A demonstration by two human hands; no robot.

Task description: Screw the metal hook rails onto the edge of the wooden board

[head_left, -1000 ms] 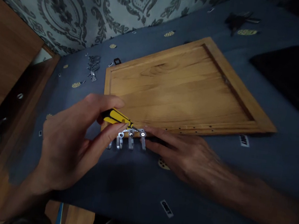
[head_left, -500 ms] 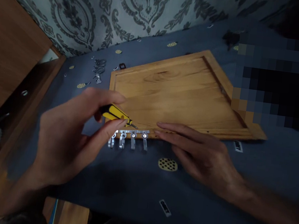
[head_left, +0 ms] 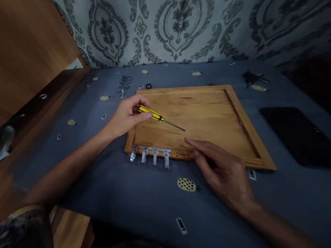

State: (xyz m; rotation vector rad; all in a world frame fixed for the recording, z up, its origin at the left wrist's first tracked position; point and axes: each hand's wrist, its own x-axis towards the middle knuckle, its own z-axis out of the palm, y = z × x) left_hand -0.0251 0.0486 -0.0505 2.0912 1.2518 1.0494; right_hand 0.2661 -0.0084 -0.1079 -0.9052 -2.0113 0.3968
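Observation:
My left hand is closed around the yellow and black handle of a screwdriver. Its thin metal shaft points right, over the middle of a framed wooden board that lies flat. Several silver metal hooks sit in a row along the left part of the board's near edge, their curved ends hanging over it. To the right of them, my right hand rests at the near edge with its index finger stretched out and fingers apart. I see nothing held in it.
Loose metal hooks lie in a small pile on the blue patterned cloth behind the board's left corner. A dark flat device lies at right, with a small black item beyond. A patterned curtain hangs behind.
My left hand has lifted the screwdriver from the hooks at the near edge, up and away over the board. My right hand has shifted slightly right, its fingers less flat. The view has tilted.

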